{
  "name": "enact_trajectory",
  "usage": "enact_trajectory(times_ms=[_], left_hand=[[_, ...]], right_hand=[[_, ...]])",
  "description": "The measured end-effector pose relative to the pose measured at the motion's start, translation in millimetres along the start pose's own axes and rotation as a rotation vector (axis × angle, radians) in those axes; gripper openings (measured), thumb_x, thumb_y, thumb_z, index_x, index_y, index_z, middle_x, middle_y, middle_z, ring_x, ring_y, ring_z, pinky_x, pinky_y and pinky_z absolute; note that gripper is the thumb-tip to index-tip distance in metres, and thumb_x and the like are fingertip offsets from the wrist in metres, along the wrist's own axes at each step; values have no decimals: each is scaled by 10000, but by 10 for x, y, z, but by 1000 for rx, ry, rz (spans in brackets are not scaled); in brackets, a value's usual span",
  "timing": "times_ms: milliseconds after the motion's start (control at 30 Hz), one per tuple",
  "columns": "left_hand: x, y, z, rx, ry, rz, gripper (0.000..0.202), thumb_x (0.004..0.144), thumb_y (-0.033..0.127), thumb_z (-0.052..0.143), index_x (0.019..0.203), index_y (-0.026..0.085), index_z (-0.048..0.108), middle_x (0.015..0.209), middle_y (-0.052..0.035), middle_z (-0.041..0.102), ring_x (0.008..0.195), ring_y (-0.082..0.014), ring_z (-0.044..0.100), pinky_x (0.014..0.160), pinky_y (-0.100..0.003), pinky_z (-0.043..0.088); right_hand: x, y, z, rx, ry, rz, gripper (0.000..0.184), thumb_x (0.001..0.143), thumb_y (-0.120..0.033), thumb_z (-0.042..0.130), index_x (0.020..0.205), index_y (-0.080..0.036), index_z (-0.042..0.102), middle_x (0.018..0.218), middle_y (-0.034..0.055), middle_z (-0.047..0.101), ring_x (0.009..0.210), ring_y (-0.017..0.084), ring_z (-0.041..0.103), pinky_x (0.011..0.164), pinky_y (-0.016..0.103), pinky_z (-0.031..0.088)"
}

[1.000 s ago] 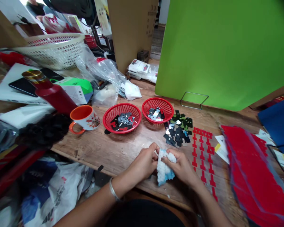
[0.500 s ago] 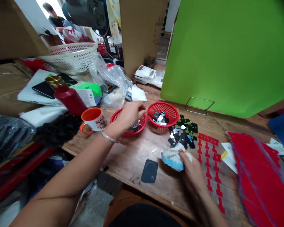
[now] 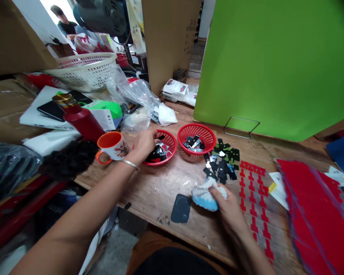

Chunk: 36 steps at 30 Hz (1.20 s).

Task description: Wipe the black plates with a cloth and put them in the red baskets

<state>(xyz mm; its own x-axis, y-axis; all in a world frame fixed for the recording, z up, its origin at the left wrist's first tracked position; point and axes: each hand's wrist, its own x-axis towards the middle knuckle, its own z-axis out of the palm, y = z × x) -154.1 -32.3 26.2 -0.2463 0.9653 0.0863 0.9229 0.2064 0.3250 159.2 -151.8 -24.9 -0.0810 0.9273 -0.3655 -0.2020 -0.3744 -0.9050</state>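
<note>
My left hand [image 3: 145, 143], with a bangle at the wrist, is over the left side of the left red basket [image 3: 174, 149]. Its fingers are bent together beside the small black and silver metal pieces [image 3: 159, 151] inside; what they pinch, if anything, I cannot make out. My right hand [image 3: 227, 202] grips a bunched white and blue cloth [image 3: 205, 195] above the table. Just behind the cloth lies a loose pile of flat dark pieces [image 3: 223, 166]. A dark rounded pad [image 3: 180, 208] lies to the left of the cloth.
A second red basket [image 3: 197, 131] holds similar metal pieces. Red T-shaped pieces [image 3: 253, 206] lie in rows at right, near a red sheet [image 3: 315, 214]. An orange-rimmed mug [image 3: 111, 147] and red bottle [image 3: 83, 120] stand left. A green board [image 3: 275, 68] rises behind.
My left hand has moved left and down, from above the right side of the left basket to its left side. My right hand and the cloth have shifted slightly left.
</note>
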Motion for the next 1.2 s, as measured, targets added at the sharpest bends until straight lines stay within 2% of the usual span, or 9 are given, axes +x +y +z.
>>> enact_trajectory(times_ms=[67, 167, 267, 433, 567, 700, 833, 967, 1200], left_hand=[[-148, 71, -9, -204, 36, -10, 201, 742, 332, 635, 855, 167, 633, 722, -48, 652, 672, -183, 594, 608, -265, 421], [-497, 280, 47, -614, -108, 0, 223, 739, 331, 641, 875, 156, 628, 695, -25, 661, 619, -163, 611, 587, -257, 458], [-841, 470, 126, -735, -183, 89, 137, 740, 253, 629, 833, 160, 665, 801, -36, 700, 747, -173, 646, 700, -271, 489], [-1096, 547, 150, -614, 58, 178, 164, 777, 122, 547, 857, 180, 678, 879, -37, 703, 824, -175, 644, 795, -308, 494], [-1232, 594, 170, -552, 209, 438, 205, 831, 93, 494, 931, 164, 658, 998, -77, 668, 1034, -196, 571, 953, -368, 425], [-1329, 634, 365, -503, -75, 581, 249, 862, 125, 476, 1021, 184, 660, 979, -84, 636, 948, -182, 560, 858, -320, 457], [-1271, 651, 505, -358, -292, 693, 338, 889, 177, 448, 1161, 282, 619, 1223, -79, 523, 1101, -216, 480, 919, -339, 404], [-1156, 691, 449, -261, -356, 725, 282, 875, 187, 464, 1085, 247, 642, 1280, -82, 465, 1146, -238, 428, 948, -353, 366], [-1120, 617, 478, -335, -318, 462, 51, 759, 180, 599, 807, 171, 583, 867, -61, 585, 826, -193, 535, 737, -301, 419]], right_hand=[[10, -12, -3, -19, 1, -14, 354, 702, -391, 755, 963, -167, 668, 732, -9, 658, 621, 114, 563, 582, 201, 464], [40, -46, 38, -5, 29, -69, 383, 704, -388, 752, 1017, -186, 662, 744, -16, 660, 615, 109, 563, 580, 202, 468], [69, -98, 135, -4, 67, -156, 418, 714, -391, 737, 1079, -204, 658, 794, -10, 674, 650, 117, 578, 600, 209, 475], [84, -138, 269, -68, 13, -181, 409, 724, -395, 720, 1072, -188, 671, 802, 1, 681, 652, 126, 590, 600, 220, 481], [90, -138, 218, 72, 178, -187, 401, 698, -364, 744, 1049, -188, 662, 787, -19, 676, 636, 102, 586, 603, 196, 483], [84, -239, 80, 299, 334, -215, 373, 652, -304, 778, 980, -170, 661, 813, -19, 680, 667, 93, 604, 619, 175, 496], [48, -331, -8, 342, 313, -175, 344, 621, -268, 796, 923, -172, 662, 745, -34, 672, 617, 85, 594, 552, 155, 486], [15, -296, -8, 336, 271, -117, 356, 615, -266, 802, 927, -177, 656, 767, -32, 681, 625, 87, 599, 571, 160, 491], [17, -177, -12, 224, 178, -86, 317, 635, -314, 784, 894, -179, 660, 776, -12, 686, 642, 122, 606, 605, 207, 486]])
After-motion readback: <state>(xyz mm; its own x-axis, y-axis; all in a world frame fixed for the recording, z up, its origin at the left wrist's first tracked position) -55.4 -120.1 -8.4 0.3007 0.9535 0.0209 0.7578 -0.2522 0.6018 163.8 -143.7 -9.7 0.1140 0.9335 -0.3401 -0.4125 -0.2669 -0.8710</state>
